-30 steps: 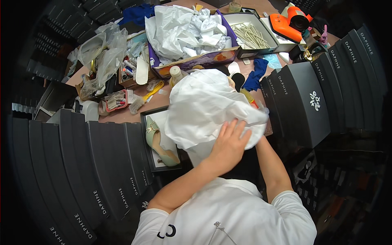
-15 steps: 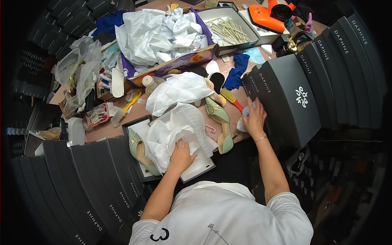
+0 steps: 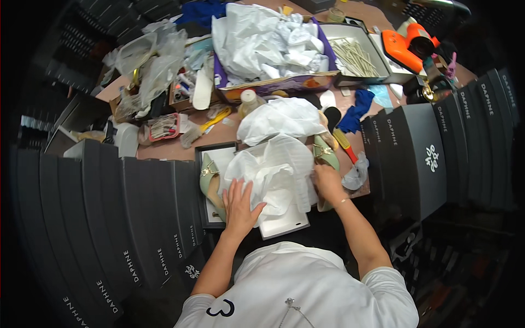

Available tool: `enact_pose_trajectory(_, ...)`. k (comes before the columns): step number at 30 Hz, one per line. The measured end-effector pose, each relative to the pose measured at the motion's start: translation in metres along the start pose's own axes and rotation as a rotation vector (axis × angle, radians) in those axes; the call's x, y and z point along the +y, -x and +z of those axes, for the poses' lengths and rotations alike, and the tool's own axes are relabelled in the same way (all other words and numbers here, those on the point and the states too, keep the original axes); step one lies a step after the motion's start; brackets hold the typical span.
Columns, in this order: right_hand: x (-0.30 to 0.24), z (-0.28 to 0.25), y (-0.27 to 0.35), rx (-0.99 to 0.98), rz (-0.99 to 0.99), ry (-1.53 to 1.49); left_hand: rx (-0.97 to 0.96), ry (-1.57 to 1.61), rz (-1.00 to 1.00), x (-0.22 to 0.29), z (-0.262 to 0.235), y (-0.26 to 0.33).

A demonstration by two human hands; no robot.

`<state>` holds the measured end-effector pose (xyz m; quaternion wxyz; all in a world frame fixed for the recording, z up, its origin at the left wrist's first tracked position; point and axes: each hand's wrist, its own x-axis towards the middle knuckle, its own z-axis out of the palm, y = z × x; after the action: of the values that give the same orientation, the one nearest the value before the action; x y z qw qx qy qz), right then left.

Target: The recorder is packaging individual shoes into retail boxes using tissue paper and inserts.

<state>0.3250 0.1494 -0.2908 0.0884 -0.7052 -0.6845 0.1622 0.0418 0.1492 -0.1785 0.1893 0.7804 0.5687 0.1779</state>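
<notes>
My left hand [image 3: 240,208] lies with fingers spread on crumpled white tissue paper [image 3: 273,169]. The tissue covers most of a shoebox part with a white inside [image 3: 284,223]. To the left, a pale green shoe with a gold ornament [image 3: 209,177] rests in the dark-rimmed box [image 3: 212,217]. My right hand [image 3: 329,185] is closed over the middle of the other green shoe [image 3: 325,153], at the tissue's right edge. Its fingertips are hidden, so I cannot see what they pinch. A brush with a red handle [image 3: 345,145] and a crumpled clear plastic piece [image 3: 356,174] lie right of that hand.
Stacked dark shoeboxes stand at left [image 3: 147,213] and right [image 3: 421,158]. Behind the tissue are a white cloth bundle [image 3: 281,120], a bottle [image 3: 249,101] and a purple carton of paper [image 3: 273,85]. Farther right are a box of sticks [image 3: 355,54] and an orange heat gun [image 3: 402,50].
My right hand has left the clear plastic at right and come over to the right shoe, closing. My left hand has shifted to the tissue's left side. The whole view has swung leftward.
</notes>
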Motion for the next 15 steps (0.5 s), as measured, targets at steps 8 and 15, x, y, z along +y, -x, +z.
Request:
enact_pose_trajectory(8,-0.121,-0.084,0.003,-0.094,-0.099,-0.989,0.183,0.506,-0.275,-0.06,0.027,0.046)
enact_pose_trajectory(15,-0.136,-0.024,-0.01,0.148,-0.372,0.152,0.705,1.149,-0.506,-0.077,0.006,0.059)
